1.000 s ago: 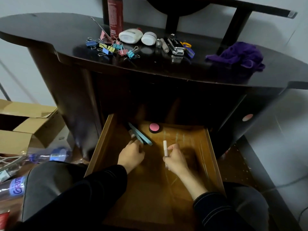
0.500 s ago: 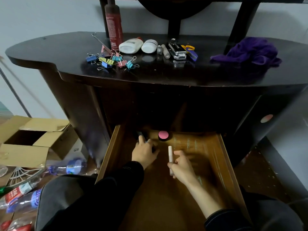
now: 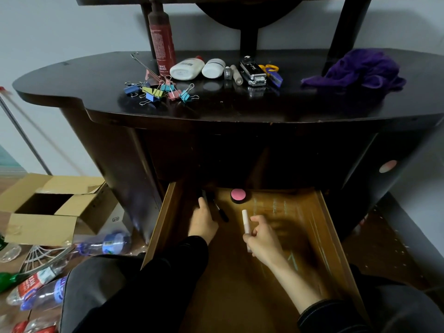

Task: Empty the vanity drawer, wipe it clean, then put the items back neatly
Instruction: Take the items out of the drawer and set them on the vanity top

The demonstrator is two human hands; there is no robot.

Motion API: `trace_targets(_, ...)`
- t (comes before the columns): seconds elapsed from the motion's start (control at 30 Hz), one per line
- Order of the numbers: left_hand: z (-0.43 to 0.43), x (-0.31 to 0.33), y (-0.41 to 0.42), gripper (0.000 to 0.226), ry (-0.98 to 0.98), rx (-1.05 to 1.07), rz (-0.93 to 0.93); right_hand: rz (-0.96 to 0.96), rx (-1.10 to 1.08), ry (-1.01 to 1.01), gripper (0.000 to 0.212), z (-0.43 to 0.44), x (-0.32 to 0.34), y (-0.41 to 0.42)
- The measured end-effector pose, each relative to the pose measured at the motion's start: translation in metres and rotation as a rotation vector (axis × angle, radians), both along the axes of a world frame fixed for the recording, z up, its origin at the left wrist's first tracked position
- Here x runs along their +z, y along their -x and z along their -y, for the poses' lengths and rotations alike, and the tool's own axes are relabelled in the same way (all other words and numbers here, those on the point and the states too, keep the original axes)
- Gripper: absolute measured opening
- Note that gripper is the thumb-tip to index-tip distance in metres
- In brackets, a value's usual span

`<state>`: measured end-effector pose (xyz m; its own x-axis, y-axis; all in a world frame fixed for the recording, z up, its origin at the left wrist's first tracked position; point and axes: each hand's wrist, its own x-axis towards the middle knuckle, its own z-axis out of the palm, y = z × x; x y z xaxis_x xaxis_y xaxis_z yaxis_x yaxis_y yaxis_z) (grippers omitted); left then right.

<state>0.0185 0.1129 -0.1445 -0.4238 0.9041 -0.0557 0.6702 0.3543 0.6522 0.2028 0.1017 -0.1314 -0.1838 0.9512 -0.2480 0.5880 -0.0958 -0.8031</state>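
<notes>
The wooden vanity drawer stands pulled out below the dark vanity top. My left hand reaches into its back left corner, fingers on some dark slim items; the dim light hides whether it grips them. A black pen-like stick lies just right of that hand. My right hand pinches a pale pink tube, held upright over the drawer's middle. A round pink compact sits at the drawer's back. A purple cloth lies on the top's right end.
On the vanity top lie several coloured binder clips, a tall red bottle, two white bottles, a black stapler-like case and scissors. An open cardboard box and plastic bottles crowd the floor at left.
My left hand slid from the teal sticks toward the drawer's back left corner; the teal sticks are now out of sight. My right hand still holds the tube. The camera tilted up.
</notes>
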Motion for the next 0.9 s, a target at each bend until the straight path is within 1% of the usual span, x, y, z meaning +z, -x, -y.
trace_targets(0.03, 0.000, -0.001, 0.000, 0.066, -0.003, 0.005, 0.013, 0.003, -0.001, -0.002, 0.055, 0.000, 0.001, 0.000)
trace_targets(0.07, 0.000, 0.000, 0.000, 0.068, -0.002, 0.019, 0.069, 0.003, -0.003, -0.004, 0.054, 0.000, 0.001, 0.000)
trace_targets(0.13, 0.001, 0.005, 0.004, 0.066, -0.004, 0.092, 0.284, 0.002, -0.003, -0.011, 0.054, 0.000, 0.002, 0.001)
trace_targets(0.27, 0.004, 0.024, 0.009, 0.047, 0.001, 0.299, 0.737, -0.023, 0.008, -0.023, 0.055, 0.000, 0.005, 0.004)
trace_targets(0.33, 0.008, 0.035, 0.009, 0.045, 0.037, 0.309, 0.949, -0.072, -0.003, -0.016, 0.058, 0.000, 0.009, 0.005)
trace_targets(0.37, 0.013, 0.040, 0.009, 0.048, 0.080, 0.280, 1.008, -0.101, -0.014, -0.008, 0.059, 0.000, 0.010, 0.005)
trace_targets(0.43, 0.025, 0.049, 0.010, 0.052, 0.176, 0.178, 1.056, -0.148, -0.031, 0.019, 0.055, 0.000, 0.013, 0.006)
trace_targets(0.5, 0.041, 0.055, 0.009, 0.054, 0.237, 0.100, 1.094, -0.197, -0.034, 0.062, 0.038, 0.001, 0.016, 0.005)
trace_targets(0.57, 0.054, 0.060, 0.008, 0.050, 0.250, 0.071, 1.107, -0.269, -0.044, 0.116, 0.020, 0.001, 0.020, 0.002)
trace_targets(0.6, 0.059, 0.063, 0.006, 0.047, 0.254, 0.064, 1.101, -0.306, -0.047, 0.138, 0.015, 0.002, 0.023, 0.001)
trace_targets(0.7, 0.072, 0.075, -0.002, 0.034, 0.268, 0.040, 1.080, -0.387, -0.062, 0.171, 0.017, 0.008, 0.034, -0.005)
trace_targets(0.77, 0.081, 0.086, -0.007, 0.038, 0.279, 0.005, 1.036, -0.400, -0.083, 0.158, 0.016, 0.014, 0.043, -0.012)
trace_targets(0.83, 0.091, 0.097, -0.009, 0.039, 0.232, -0.086, 0.962, -0.358, -0.066, 0.091, 0.017, 0.019, 0.058, -0.022)
trace_targets(0.9, 0.101, 0.111, -0.010, 0.034, 0.136, -0.190, 0.893, -0.325, -0.025, 0.005, 0.019, 0.026, 0.083, -0.031)
